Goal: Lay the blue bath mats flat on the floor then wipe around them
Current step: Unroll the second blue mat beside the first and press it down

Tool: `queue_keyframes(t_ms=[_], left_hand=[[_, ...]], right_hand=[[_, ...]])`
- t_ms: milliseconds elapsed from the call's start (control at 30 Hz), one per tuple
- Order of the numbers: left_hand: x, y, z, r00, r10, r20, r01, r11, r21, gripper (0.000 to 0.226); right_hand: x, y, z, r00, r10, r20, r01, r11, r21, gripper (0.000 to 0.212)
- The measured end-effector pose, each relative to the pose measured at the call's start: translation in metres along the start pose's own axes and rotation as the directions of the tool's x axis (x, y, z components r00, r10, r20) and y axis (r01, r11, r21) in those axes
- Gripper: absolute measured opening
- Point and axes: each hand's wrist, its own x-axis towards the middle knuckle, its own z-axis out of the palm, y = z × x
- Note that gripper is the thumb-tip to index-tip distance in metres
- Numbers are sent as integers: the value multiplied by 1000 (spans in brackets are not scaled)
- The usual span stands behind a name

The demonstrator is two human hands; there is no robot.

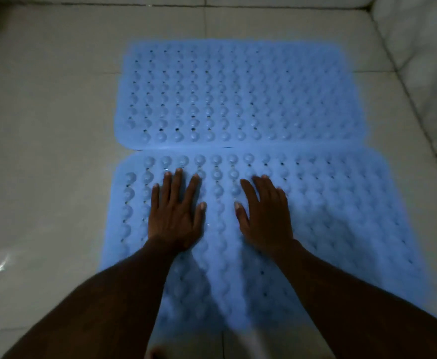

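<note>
**Two mats down, two hands flat**

Dim and blurred; the forearms (134, 294) hide the near mat (341, 216)'s lower edge from me. On the tiled floor (44, 151), far mat (238, 94) and near mat lie edge to edge. The left hand (176, 216) and right hand (264, 218) press the near mat, palms down, fingers spread.

Far mat (238, 94): light blue, rectangular, rounded corners; rows of round raised bumps with small dark holes between them; lies flat on the pale tiled floor (44, 151), long side running left to right.
Near mat (341, 216): same blue, same bumps and holes; also flat on the floor, long side left to right; its near part is blurred.
Relation: the 2 lie side by side, long edges meeting along 1 straight seam; whether they overlap cannot be told.
</note>
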Motion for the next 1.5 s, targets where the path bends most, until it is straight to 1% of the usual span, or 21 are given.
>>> queue_keyframes(t_ms=[133, 233, 300, 367, 500, 600, 667, 800, 1000, 1233, 1500], left_hand=[[-36, 57, 16, 976, 214, 42, -210, 975, -70, 69], [-45, 102, 26, 939, 338, 63, -331, 939, -93, 68], [-44, 127, 30, 916, 393, 84, -386, 919, -85, 67], [-44, 150, 34, 900, 424, 100, -418, 905, -73, 67], [-40, 196, 44, 871, 476, 122, -472, 879, -64, 66], [-35, 224, 56, 855, 499, 140, -499, 866, -39, 67], [-32, 235, 62, 857, 501, 123, -502, 865, -29, 67], [-33, 231, 68, 861, 504, 64, -505, 863, -5, 71], [-33, 233, 68, 853, 515, 86, -519, 854, 37, 70], [-30, 234, 66, 843, 524, 122, -534, 843, 66, 70], [-31, 233, 68, 837, 536, 114, -543, 838, 51, 72]], right_hand=[[-60, 61, -20, 983, 174, -56, -177, 981, -74, 58], [-93, 102, -30, 944, 325, -51, -329, 937, -118, 61], [-106, 123, -32, 908, 415, -66, -419, 902, -100, 64], [-113, 139, -32, 871, 488, -52, -491, 866, -94, 68], [-111, 165, -22, 811, 579, -91, -583, 812, -32, 71], [-108, 179, -11, 800, 588, -122, -594, 804, -19, 72], [-108, 187, -2, 802, 578, -150, -588, 808, -29, 70], [-110, 186, 5, 805, 560, -195, -580, 813, -61, 70], [-110, 187, 4, 802, 580, -143, -591, 805, -48, 74], [-110, 191, 5, 809, 572, -138, -584, 809, -71, 73], [-107, 193, 3, 811, 581, -68, -584, 809, -66, 76]])
